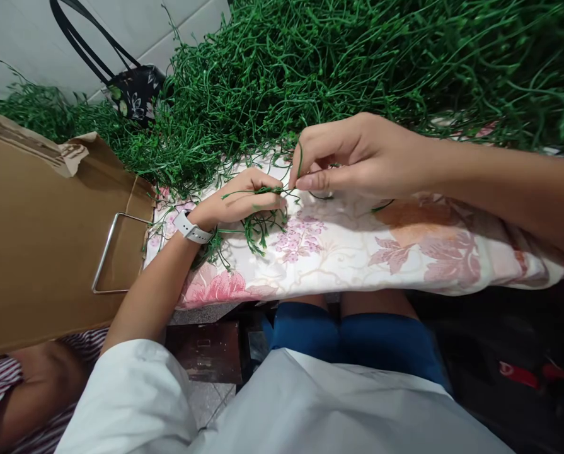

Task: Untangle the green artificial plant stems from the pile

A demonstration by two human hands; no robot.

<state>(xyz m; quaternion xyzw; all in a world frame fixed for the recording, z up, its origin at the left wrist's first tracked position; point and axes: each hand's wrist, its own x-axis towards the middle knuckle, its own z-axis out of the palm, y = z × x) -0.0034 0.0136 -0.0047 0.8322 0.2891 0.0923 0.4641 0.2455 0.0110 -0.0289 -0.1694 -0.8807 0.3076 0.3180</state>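
Over a floral cloth (pixel 343 265), my left hand (pixel 237 198) is closed around a few thin green plant stems (pixel 259 236). Their small leafy tips hang below its fingers, and a white watch is on that wrist. Thumb and forefinger of my right hand (pixel 357 161) are pinched together at the left fingertips, on a thin green stem (pixel 301 157) that curves up past the forefinger. Exactly how the stems meet between the two hands is too small to make out. A big heap of similar green stems (pixel 319 69) lies just beyond both hands.
At the left stands a cardboard box (pixel 40 239), with a bent metal wire frame (pixel 106 252) beside my left forearm. A black floral bag (pixel 137 91) leans in the heap by the tiled wall. Another person's arm (pixel 40 384) shows at lower left.
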